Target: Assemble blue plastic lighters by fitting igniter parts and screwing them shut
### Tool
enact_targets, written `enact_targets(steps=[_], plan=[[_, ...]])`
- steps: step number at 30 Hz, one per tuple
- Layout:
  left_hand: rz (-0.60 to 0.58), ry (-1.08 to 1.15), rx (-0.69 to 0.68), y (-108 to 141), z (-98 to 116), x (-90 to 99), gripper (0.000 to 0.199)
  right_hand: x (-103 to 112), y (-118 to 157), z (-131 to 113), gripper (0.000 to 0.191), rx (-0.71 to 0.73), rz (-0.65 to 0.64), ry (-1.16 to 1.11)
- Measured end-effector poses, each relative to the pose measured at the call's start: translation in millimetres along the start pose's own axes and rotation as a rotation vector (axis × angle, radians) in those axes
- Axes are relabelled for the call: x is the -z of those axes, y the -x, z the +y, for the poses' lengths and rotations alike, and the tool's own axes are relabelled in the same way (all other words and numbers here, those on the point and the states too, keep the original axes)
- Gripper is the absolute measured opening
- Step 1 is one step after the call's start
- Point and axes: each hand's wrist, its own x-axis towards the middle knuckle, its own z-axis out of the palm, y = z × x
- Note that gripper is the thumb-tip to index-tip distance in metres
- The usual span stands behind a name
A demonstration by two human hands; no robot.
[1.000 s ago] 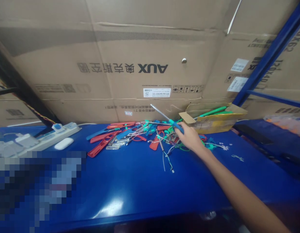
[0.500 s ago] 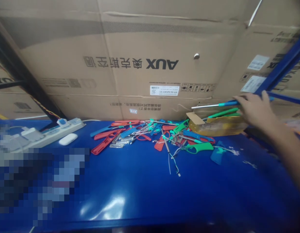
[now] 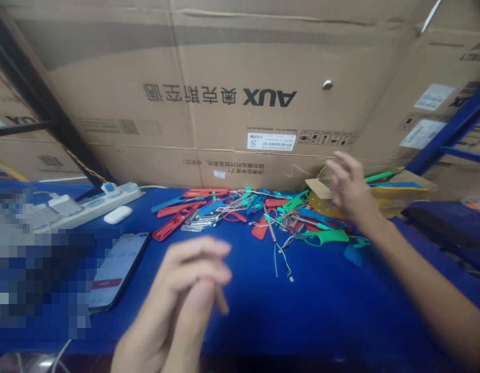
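My left hand [image 3: 193,290] is raised above the front of the blue table [image 3: 240,321], its fingers loosely bent and nothing visible in them. Farther back, my right hand [image 3: 351,189] is in the air before a small yellow-taped cardboard box [image 3: 395,199]. Its fingers are half curled and slightly blurred, with no object showing. A green lighter [image 3: 380,176] and a blue lighter [image 3: 403,185] lie in the box. Left of it spreads a pile of long-nosed lighter parts, with red handle shells [image 3: 178,221], a green handle [image 3: 327,238] and a metal tube with wires [image 3: 271,230].
A phone [image 3: 121,267] lies at the left, partly pixelated. Behind it are a white rounded case [image 3: 117,215] and a power strip [image 3: 88,210] with plugs. A large cardboard carton [image 3: 216,124] stands at the back, with blue rack bars [image 3: 453,124] at the right.
My right hand has let go of the blue lighter, left in the box, and moved left. My left hand has come into view from below. The view has shifted slightly.
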Motion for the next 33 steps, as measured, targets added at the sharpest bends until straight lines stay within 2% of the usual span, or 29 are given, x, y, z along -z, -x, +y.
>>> enact_targets(steps=[2, 4, 6, 7, 9, 10, 12, 13, 14, 15, 17, 18, 21, 24, 27, 30, 33], plan=[[0.037, 0.030, -0.109, -42, 15, -24.0, 0.021, -21, -6, -30, 0.050, 0.064, -0.114, -0.084], [0.087, 0.028, -0.183, -83, 16, -46.9, 0.018, -40, -7, -56, 0.049, 0.001, -0.228, -0.112], [0.035, 0.005, -0.244, -120, -2, -66.4, 0.019, -54, -2, -76, 0.044, -0.102, -0.276, -0.155], [0.015, -0.083, -0.247, -137, -15, -74.3, 0.021, -59, 3, -83, 0.042, -0.104, -0.296, -0.167], [-0.031, -0.396, -0.303, -170, -46, -86.0, 0.024, -64, 12, -91, 0.036, -0.053, -0.326, -0.171], [-0.134, -0.582, -0.329, -186, -61, -89.9, 0.025, -65, 17, -93, 0.032, -0.025, -0.335, -0.171], [-0.502, -0.932, -0.368, -216, -85, -95.1, 0.023, -62, 23, -95, 0.028, 0.008, -0.347, -0.193], [-0.617, -1.056, -0.374, -228, -94, -97.1, 0.023, -59, 25, -96, 0.027, 0.021, -0.357, -0.217], [-0.629, -1.123, -0.377, -238, -102, -99.1, 0.027, -56, 25, -99, 0.028, 0.046, -0.377, -0.247], [-0.576, -1.142, -0.365, -244, -108, -101.5, 0.032, -53, 26, -102, 0.029, 0.085, -0.408, -0.279], [-0.416, -1.123, -0.352, -244, -118, -107.6, 0.039, -49, 26, -111, 0.031, 0.188, -0.473, -0.342], [-0.398, -1.131, -0.353, -237, -123, -110.7, 0.042, -48, 26, -116, 0.030, 0.234, -0.492, -0.363], [-0.582, -1.155, -0.421, -199, -139, -115.5, 0.034, -49, 27, -126, 0.028, 0.273, -0.507, -0.401], [-0.619, -1.138, -0.470, -157, -152, -108.7, 0.035, -51, 28, -123, 0.026, 0.164, -0.541, -0.440], [-0.588, -1.161, -0.544, -130, -161, -94.2, 0.041, -54, 26, -113, 0.023, 0.075, -0.562, -0.449], [-0.623, -1.233, -0.586, -117, -166, -79.6, 0.035, -56, 25, -104, 0.021, -0.020, -0.578, -0.472], [-0.664, -1.284, -0.606, -116, -166, -67.4, 0.026, -55, 22, -100, 0.018, -0.112, -0.623, -0.546]])
